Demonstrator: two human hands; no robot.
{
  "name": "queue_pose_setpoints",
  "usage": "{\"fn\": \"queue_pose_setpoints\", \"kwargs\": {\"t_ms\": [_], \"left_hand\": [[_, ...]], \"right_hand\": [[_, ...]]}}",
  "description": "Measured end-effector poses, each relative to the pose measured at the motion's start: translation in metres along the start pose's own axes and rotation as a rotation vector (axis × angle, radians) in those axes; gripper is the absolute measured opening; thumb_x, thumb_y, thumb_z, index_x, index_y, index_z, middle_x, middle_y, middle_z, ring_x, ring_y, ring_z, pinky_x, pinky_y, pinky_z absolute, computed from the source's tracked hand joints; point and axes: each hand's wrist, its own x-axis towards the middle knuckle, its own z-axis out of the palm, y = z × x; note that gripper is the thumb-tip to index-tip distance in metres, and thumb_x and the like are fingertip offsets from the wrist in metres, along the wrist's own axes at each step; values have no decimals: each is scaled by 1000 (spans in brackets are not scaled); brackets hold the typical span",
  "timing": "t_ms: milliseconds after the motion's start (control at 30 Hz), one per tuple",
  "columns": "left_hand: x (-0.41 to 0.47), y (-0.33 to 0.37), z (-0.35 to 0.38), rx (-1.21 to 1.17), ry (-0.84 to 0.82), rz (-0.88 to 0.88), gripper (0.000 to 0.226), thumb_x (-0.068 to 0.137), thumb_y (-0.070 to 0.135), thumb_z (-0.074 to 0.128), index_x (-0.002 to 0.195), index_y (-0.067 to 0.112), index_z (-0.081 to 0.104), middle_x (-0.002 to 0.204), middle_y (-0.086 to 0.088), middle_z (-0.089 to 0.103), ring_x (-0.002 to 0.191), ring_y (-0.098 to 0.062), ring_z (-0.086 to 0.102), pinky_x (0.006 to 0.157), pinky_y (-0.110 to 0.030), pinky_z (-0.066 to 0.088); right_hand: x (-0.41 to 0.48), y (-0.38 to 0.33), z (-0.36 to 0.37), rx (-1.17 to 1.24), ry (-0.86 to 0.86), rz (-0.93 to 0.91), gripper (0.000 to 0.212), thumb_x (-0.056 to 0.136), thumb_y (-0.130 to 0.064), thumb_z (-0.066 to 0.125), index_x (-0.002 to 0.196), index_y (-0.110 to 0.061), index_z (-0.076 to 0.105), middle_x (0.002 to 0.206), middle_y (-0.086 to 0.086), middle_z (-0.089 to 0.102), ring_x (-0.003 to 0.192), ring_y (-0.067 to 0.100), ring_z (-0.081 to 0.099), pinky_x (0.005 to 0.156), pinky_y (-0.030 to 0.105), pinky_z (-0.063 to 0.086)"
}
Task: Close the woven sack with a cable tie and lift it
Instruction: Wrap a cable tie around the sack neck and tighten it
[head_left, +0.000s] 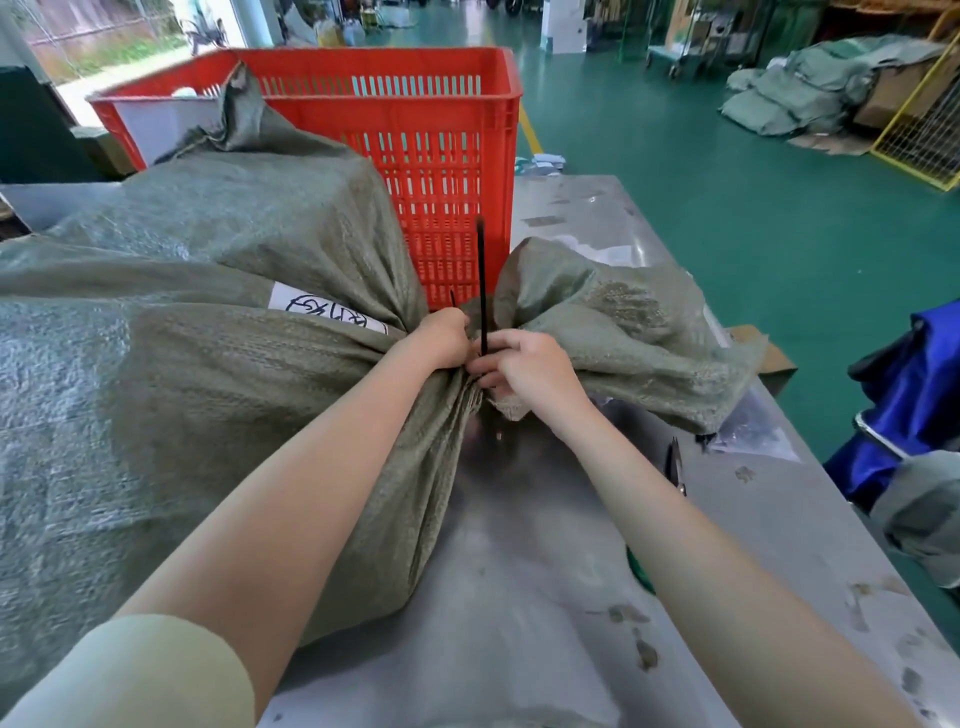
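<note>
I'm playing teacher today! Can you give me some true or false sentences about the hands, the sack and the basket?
1. Both hands, left hand and right hand, are at the sack's gathered neck. True.
2. The cable tie is white. False: it is black.
3. The crate behind the sack is red. True.
4. The sack hangs in the air. False: it lies on the metal table.

bare metal table (519, 597) lies open near the sack (208, 395); behind its neck, the red crate (436, 171) blocks passage.
</note>
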Motion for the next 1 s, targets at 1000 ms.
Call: {"fn": "queue_pose_setpoints", "kwargs": {"t_ms": [1000], "left_hand": [[0,2,-3,-715,32,223,14,93,8,51,93,18,41,55,9,64,51,-2,53,57,-15,43]], "right_hand": [[22,36,-3,76,270,-136,26,90,-33,54,72,-18,67,76,5,66,75,13,55,73,29,41]]}}
